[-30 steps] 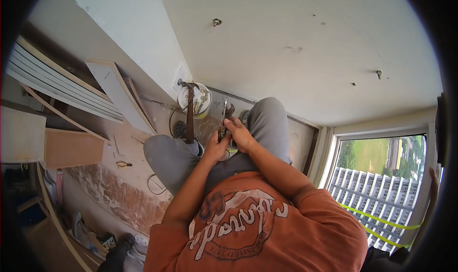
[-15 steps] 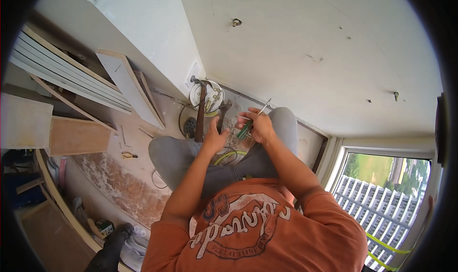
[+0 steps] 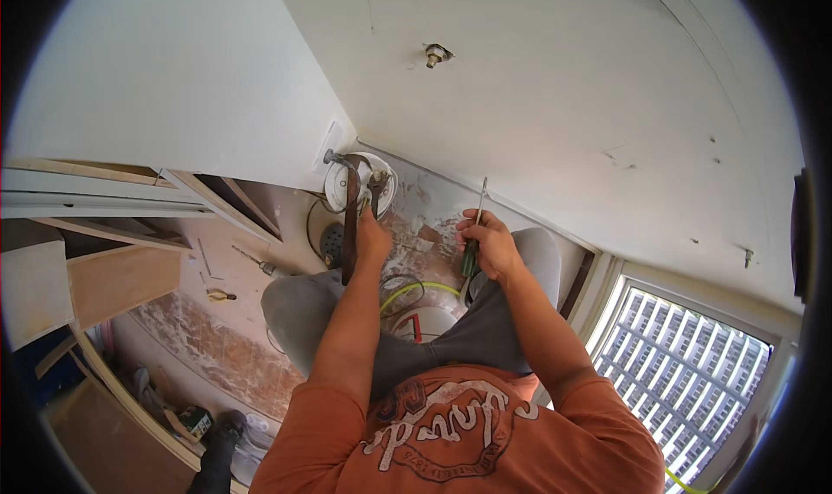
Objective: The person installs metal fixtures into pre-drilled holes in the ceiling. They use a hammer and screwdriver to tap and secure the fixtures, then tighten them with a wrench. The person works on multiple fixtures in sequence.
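Observation:
My left hand [image 3: 373,238] is closed around the handle of an adjustable wrench [image 3: 379,185], its jaw end over a white bucket [image 3: 392,191]. A hammer [image 3: 350,221] with a worn brown handle lies across the bucket's left side, right beside that hand; how it is held up I cannot tell. In my right hand [image 3: 496,250] is a screwdriver [image 3: 471,256] with a green handle, its metal shaft pointing up and away from me. The bucket's contents are partly hidden by the tools.
Pliers with yellow grips [image 3: 220,295] and a long drill bit [image 3: 253,258] lie on the dusty floor at left. Wooden panels [image 3: 126,277] stand beyond. A bolt [image 3: 436,56] sticks out of the white wall ahead. Between my legs is a round white object [image 3: 429,321]; a window [image 3: 685,355] is at right.
My left hand has moved forward with the wrench to the bucket. The right hand, still on the screwdriver, has shifted slightly right and lower in view. The view itself has tilted.

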Available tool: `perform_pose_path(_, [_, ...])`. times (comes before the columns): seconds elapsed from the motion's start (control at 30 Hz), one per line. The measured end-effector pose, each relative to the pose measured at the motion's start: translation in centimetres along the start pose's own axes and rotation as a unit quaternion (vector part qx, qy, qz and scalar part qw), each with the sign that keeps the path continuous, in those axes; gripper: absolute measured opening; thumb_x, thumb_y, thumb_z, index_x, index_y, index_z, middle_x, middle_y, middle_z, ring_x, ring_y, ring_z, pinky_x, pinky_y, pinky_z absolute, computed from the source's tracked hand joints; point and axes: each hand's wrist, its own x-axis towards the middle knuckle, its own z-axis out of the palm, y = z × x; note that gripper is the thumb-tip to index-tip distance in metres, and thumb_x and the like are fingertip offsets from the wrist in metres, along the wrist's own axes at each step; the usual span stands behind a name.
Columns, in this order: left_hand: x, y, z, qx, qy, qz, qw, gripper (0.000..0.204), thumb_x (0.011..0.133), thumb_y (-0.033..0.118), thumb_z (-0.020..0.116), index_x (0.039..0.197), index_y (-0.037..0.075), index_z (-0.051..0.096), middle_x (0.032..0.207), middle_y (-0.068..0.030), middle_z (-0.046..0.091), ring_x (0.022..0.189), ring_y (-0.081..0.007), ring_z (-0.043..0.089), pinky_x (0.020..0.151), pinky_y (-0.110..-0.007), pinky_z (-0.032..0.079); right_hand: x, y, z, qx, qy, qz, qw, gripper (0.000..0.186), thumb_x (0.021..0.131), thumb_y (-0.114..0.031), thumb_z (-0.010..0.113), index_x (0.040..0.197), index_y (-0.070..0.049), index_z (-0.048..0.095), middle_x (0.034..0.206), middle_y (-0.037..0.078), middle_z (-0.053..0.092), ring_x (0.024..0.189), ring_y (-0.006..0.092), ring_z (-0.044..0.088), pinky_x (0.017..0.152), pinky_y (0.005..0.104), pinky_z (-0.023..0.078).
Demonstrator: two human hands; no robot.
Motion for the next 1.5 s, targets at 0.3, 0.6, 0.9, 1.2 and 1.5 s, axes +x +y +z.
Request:
perform_pose_path(0.3, [0.1, -0.9, 0.8, 0.006, 0.079, 0.034, 0.996, 0.051, 0.086, 0.001, 0.060, 0.134, -0.002, 0.043, 0.119, -0.0261, 0.053, 0.115, -0.0439, 0.050, 0.097, -0.050, 0.044, -1.5, -0.9, 1.4, -0.007, -0.009, -0.004, 1.000, 0.054, 0.083, 0.009, 0.052, 0.134, 0.002, 0.036, 0.106, 0.014, 0.056, 0.092, 0.0233, 0.062, 0.080, 0.0352, 0.053])
perform_pose_path(0.6, [-0.9, -2.8, -2.9, 0.059, -0.029, -0.213, 0.975, 0.054, 0.086, 0.013, 0.065, 0.135, 0.001, 0.045, 0.122, -0.0217, 0.060, 0.112, -0.0356, 0.059, 0.095, -0.050, 0.046, -5.6, -1.2, 0.2, -0.025, 0.005, -0.029, 0.999, 0.067, 0.084, 0.006, 0.054, 0.145, 0.003, 0.027, 0.100, 0.016, 0.058, 0.078, 0.0222, 0.064, 0.068, 0.0344, 0.055])
perform_pose_path(0.9, [-0.2, -3.9, -0.2, -0.032, 0.041, -0.075, 0.996, 0.038, 0.076, 0.016, 0.062, 0.107, -0.006, 0.063, 0.102, -0.0300, 0.067, 0.098, -0.0452, 0.065, 0.085, -0.047, 0.050, -9.1, 0.0, -4.4, -0.107, 0.026, -0.076, 0.991, 0.066, 0.084, 0.005, 0.055, 0.145, 0.000, 0.029, 0.097, 0.015, 0.059, 0.075, 0.0219, 0.064, 0.068, 0.0334, 0.054])
perform_pose_path(1.2, [-0.3, -3.9, -2.1, -0.213, -0.046, -0.052, 0.974, 0.022, 0.075, 0.006, 0.059, 0.094, -0.005, 0.061, 0.070, -0.0099, 0.057, 0.055, -0.0206, 0.054, 0.051, -0.035, 0.041, -17.2, -3.7, -5.5, -0.036, -0.067, -0.179, 0.981, 0.059, 0.094, -0.006, 0.055, 0.148, -0.003, 0.032, 0.092, 0.010, 0.064, 0.064, 0.0159, 0.063, 0.056, 0.0280, 0.052])
perform_pose_path(1.5, [-5.9, 3.2, -5.0, -0.210, -0.162, 0.024, 0.964, 0.012, 0.078, 0.010, 0.064, 0.083, 0.000, 0.059, 0.057, -0.0032, 0.051, 0.041, -0.0148, 0.047, 0.040, -0.031, 0.033, -33.5, -13.9, -15.3, -0.068, 0.160, -0.374, 0.911, 0.054, 0.097, -0.018, 0.051, 0.144, 0.004, 0.038, 0.093, 0.007, 0.064, 0.056, 0.0117, 0.058, 0.047, 0.0252, 0.046])
